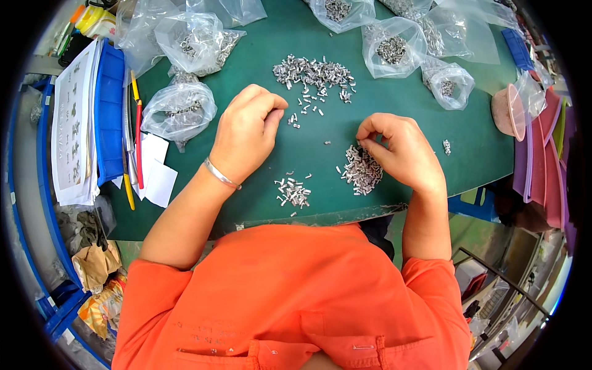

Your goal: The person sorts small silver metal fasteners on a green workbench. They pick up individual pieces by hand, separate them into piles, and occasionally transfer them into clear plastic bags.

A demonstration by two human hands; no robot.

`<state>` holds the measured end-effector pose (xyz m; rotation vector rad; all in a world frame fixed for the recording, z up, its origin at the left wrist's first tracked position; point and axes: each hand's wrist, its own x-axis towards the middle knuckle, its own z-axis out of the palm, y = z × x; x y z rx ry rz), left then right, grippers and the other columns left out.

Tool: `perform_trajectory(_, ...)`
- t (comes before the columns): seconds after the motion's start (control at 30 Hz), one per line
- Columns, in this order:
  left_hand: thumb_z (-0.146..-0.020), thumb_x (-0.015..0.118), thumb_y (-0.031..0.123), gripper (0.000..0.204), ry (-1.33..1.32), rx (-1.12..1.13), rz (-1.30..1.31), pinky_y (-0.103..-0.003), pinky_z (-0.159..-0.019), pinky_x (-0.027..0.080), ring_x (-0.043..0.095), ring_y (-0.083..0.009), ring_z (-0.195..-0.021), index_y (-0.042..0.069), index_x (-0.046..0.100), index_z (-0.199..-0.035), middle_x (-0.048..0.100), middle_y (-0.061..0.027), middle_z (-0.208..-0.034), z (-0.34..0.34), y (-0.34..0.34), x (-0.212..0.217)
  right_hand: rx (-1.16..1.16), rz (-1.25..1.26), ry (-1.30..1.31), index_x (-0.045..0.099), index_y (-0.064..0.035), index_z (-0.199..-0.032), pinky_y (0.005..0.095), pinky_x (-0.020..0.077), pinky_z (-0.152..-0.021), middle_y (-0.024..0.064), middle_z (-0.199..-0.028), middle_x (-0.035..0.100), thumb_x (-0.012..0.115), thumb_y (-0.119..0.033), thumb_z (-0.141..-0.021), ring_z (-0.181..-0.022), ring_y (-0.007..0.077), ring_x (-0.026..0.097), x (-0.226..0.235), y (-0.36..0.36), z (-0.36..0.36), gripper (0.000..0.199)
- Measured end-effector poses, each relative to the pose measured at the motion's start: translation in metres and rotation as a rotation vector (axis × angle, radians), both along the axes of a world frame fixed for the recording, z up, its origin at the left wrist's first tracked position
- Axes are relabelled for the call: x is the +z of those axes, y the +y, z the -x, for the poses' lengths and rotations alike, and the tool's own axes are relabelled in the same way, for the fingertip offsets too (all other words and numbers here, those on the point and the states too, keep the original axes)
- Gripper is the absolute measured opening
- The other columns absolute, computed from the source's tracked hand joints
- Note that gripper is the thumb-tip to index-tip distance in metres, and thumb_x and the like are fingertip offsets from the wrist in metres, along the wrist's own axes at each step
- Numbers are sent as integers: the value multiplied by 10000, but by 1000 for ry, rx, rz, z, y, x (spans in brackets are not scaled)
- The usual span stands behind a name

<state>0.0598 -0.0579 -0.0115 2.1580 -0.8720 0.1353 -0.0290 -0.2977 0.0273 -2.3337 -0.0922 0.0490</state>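
Observation:
My left hand (248, 132), a metal bangle on its wrist, hovers just left of a large heap of small silvery metal parts (314, 74). Its thumb and index finger are pinched together; anything between them is too small to tell. My right hand (404, 153) is over the top of a second heap of small metal parts (362, 171), fingertips pinched at its upper edge. Whatever they grip cannot be made out. A smaller pile of metal parts (293, 192) lies nearer my body, between the two arms. One single part (327, 142) rests alone between the hands.
Clear plastic bags (179, 114) of metal parts stand at the left, and more bags (394, 46) at the far right. A blue bin (110, 117) with papers, and pens (139, 135), edge the green table (246, 213). A pink cup (508, 111) sits at the right.

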Motion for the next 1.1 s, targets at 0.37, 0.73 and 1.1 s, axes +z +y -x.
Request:
perform_trajectory(0.37,-801,679,-12,93,-38,-92,-33,-374,-695,498,609,-297,-784,16,669,-889,602,-114,-850,-7,-29,-16,-52,114,-337,603,-35,-853,428,499,-706,120,-794,630,648,11,-780,-806,327,612,-43,37,-28,97)
perform_trajectory(0.73,-820,669,-33,84,105,38,-35,-306,-624,487,608,-224,-679,-7,661,-899,597,-108,-815,5,5,-8,12,102,-362,592,-56,-829,424,488,-686,108,-779,609,648,-10,-790,-781,325,594,-39,31,-22,82)
perform_trajectory(1.1,-774,687,2,158,107,38,-25,-374,-697,467,574,-277,-779,44,621,-911,552,-100,-853,12,16,-11,-206,-478,-12,621,5,-899,263,520,-666,86,-819,684,623,17,-820,-728,135,640,35,-15,-143,80)
